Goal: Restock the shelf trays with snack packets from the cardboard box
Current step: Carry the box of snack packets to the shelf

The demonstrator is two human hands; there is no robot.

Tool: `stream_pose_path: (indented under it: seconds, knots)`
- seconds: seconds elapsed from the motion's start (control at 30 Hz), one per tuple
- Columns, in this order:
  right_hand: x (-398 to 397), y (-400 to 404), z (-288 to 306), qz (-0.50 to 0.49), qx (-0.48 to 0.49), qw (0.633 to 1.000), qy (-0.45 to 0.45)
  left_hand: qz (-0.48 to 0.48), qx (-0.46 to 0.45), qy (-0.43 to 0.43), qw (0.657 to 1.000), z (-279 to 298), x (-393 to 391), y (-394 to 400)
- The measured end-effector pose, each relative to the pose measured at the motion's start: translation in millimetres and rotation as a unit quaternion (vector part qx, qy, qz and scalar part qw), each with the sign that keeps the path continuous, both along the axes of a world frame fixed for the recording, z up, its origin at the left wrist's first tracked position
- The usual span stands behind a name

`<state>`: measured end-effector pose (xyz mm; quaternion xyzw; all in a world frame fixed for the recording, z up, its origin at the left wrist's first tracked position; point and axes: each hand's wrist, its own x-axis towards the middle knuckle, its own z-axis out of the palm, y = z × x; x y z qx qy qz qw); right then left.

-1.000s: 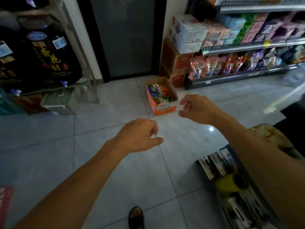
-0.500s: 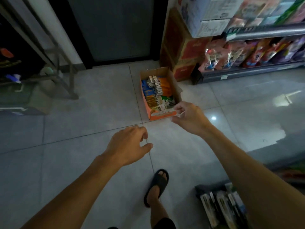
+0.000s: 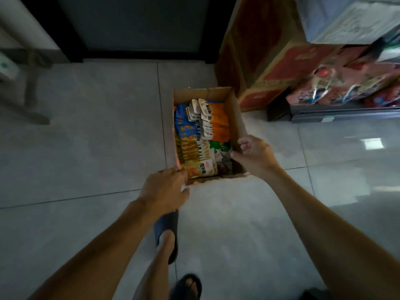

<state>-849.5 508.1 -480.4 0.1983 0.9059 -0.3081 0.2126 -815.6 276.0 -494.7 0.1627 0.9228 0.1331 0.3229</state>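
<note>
Bare forearms with no sleeves, bare hands, and dark slip-on sandals (image 3: pixel 166 232) on both feet; lower legs uncovered.

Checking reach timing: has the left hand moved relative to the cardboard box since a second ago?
Yes. The left hand has closed in on the cardboard box, from well short of it on the floor tiles to its near left corner.

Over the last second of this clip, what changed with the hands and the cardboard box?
Both hands came forward and down to the cardboard box. The left hand, earlier in mid-air, now touches its near left corner. The right hand now reaches over its right wall, thumb inside; whether it grips the wall is unclear. The snack packets and the box stayed in place on the floor.
</note>
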Motion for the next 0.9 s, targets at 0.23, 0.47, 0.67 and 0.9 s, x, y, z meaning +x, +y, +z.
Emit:
stream_pose_path:
  seconds: [0.23,0.47,0.67,0.9]
  knots:
    - [-88,54,-144,-0.007,0.061,0.998,-0.025,0.103,-0.014,-0.009,0.995,-150,-71,33]
    - [-149,97,-249,-0.037,0.106,0.994,0.01,0.298,0.05,0.01,0.953,-234,-75,56]
    - [-158,97,-289,-0.075,0.12,0.99,0.02,0.354,0.016,0.048,0.934,-249,-93,70]
    - [-164,91,-294,-0.084,0.17,0.981,0.026,0.318,-0.004,0.091,0.944,-250,-98,74]
